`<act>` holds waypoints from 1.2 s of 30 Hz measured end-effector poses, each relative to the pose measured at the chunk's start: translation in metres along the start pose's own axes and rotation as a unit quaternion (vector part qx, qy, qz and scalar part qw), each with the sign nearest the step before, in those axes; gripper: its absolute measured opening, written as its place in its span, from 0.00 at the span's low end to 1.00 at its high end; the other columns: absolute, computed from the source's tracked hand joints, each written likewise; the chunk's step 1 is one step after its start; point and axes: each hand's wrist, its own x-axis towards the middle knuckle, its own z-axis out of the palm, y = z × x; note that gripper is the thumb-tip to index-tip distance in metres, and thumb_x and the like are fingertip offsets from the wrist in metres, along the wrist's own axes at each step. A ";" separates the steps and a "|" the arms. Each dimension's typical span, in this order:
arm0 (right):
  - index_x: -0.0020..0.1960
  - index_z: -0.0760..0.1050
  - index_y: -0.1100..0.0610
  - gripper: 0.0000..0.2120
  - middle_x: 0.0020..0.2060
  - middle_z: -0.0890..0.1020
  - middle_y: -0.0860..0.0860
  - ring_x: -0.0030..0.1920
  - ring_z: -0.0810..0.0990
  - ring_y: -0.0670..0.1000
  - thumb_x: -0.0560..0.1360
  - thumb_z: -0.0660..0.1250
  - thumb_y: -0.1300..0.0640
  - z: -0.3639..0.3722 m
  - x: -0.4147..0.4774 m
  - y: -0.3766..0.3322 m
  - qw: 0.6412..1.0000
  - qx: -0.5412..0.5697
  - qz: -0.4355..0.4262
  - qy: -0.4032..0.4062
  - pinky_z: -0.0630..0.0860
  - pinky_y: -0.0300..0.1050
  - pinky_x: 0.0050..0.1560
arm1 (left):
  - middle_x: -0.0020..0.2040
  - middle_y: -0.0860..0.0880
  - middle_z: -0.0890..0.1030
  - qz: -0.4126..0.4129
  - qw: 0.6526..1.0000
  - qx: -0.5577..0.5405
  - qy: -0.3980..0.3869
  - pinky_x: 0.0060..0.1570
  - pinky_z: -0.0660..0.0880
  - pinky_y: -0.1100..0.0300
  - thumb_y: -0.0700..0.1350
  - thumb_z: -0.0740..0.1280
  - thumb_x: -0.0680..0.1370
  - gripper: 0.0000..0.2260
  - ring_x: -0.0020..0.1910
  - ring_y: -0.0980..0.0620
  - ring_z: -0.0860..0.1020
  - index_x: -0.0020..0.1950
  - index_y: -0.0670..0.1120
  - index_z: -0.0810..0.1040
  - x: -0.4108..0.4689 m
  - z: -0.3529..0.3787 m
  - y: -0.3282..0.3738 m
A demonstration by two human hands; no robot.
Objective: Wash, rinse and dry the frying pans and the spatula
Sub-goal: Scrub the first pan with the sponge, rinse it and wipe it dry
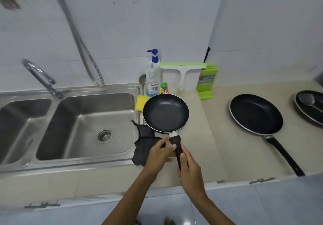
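Observation:
A small black frying pan [165,113] is held level over the counter, just right of the sink. My right hand [189,170] grips its black handle from below. My left hand [161,152] holds the handle near the pan's neck with thumb and fingers. A larger black frying pan [256,114] lies on the counter to the right, handle pointing toward the front edge. At the far right edge a third pan [309,108] holds a dark spatula [308,100].
A double steel sink [83,125] with a tap [39,77] fills the left. A yellow sponge [141,104] and a dark cloth [144,142] lie on the sink's right rim. Soap pump bottle [153,75], small green-capped bottle [164,88], squeegee [182,71] and green knife block [207,79] stand by the wall.

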 end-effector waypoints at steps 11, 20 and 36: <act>0.77 0.67 0.46 0.28 0.65 0.79 0.39 0.64 0.79 0.43 0.82 0.52 0.36 -0.026 0.001 0.040 0.996 -0.006 0.023 0.084 0.78 0.47 0.65 | 0.53 0.50 0.87 -0.043 0.996 -0.001 -0.083 0.51 0.80 0.56 0.43 0.69 0.80 0.25 0.53 0.51 0.85 0.77 0.51 0.69 0.020 0.056 -0.024; 0.77 0.68 0.51 0.21 0.62 0.77 0.38 0.60 0.78 0.38 0.85 0.55 0.50 -0.029 0.012 0.048 0.996 -0.026 0.013 0.080 0.73 0.28 0.60 | 0.51 0.51 0.87 -0.065 0.995 0.000 -0.075 0.48 0.81 0.59 0.42 0.69 0.80 0.27 0.52 0.53 0.86 0.78 0.48 0.67 0.036 0.061 -0.029; 0.76 0.68 0.47 0.20 0.56 0.82 0.40 0.53 0.83 0.45 0.86 0.53 0.47 -0.030 0.024 0.065 0.995 -0.072 0.022 0.062 0.83 0.45 0.56 | 0.53 0.48 0.87 -0.088 0.995 -0.002 -0.050 0.49 0.80 0.59 0.44 0.71 0.79 0.28 0.51 0.51 0.86 0.78 0.50 0.68 0.048 0.059 -0.044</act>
